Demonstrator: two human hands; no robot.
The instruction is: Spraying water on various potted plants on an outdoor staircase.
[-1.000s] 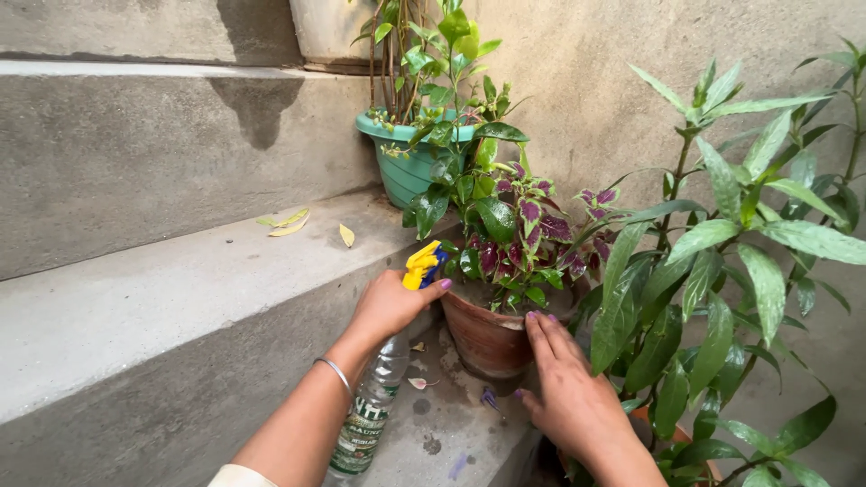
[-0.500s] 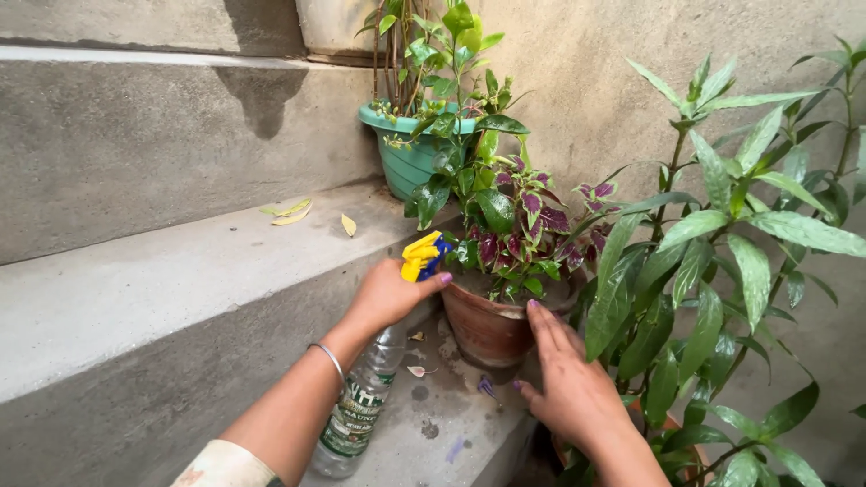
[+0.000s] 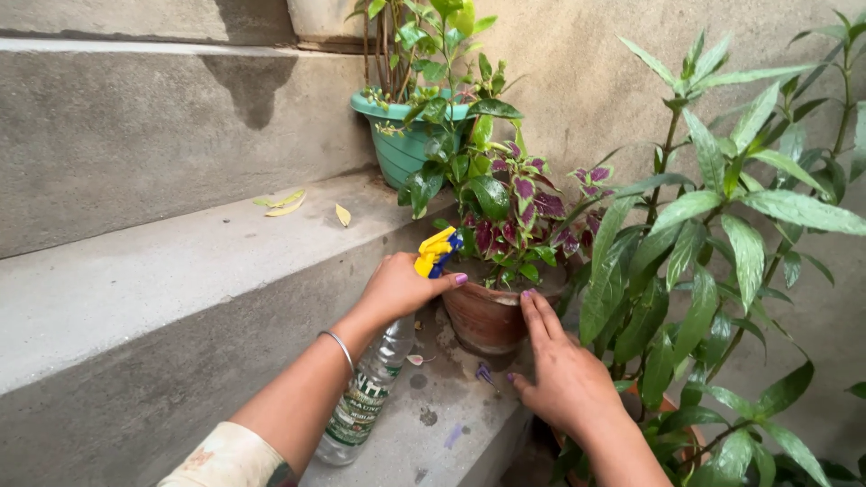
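head view: the left hand (image 3: 397,289) is curled tight around the neck of a clear spray bottle (image 3: 365,401), thumb stretched toward the yellow and blue nozzle (image 3: 436,252), which points at the purple-leaved plant (image 3: 519,212). the bottle slants down from the hand, its base near the step (image 3: 135,271) edge. the right hand (image 3: 559,374) is open, fingers straight and together, fingertips touching the rim of the clay pot (image 3: 483,317) that holds the plant. the pot stands on the lower ledge (image 3: 442,424), close under the step's front face, with the wall (image 3: 577,81) behind it. a teal pot (image 3: 397,153) sits on the step above, just beside the wall. a tall green plant (image 3: 722,234) crowds the right hand from the right, leaves brushing its wrist. open room lies left, along the bare step, where a few yellow leaves (image 3: 289,203) rest.
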